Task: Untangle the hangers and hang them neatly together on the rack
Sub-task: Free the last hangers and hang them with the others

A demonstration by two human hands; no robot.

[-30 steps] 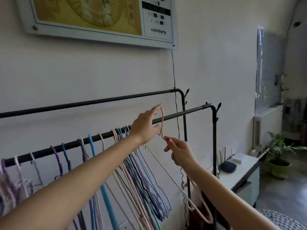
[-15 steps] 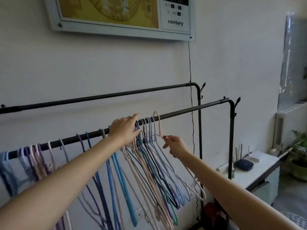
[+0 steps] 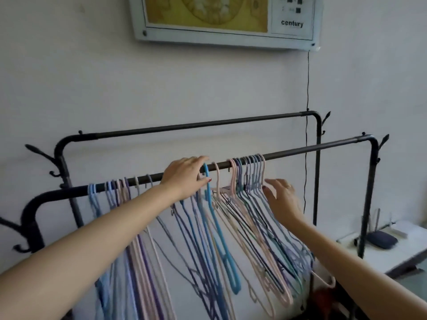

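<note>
Head view. Thin coloured hangers hang by their hooks from the front bar of a black rack: a tight bunch near the middle, looser ones spread leftward. The left hand lies over the bar at a bright blue hanger, fingers curled at its hook, probably to slide it toward the bunch; whether it truly pinches the hook cannot be told. The right hand, released with fingers spread, touches the outer side of the bunch, apparently to steady it against swinging. A wall panel hangs above.

wall panel, cord, router
</note>
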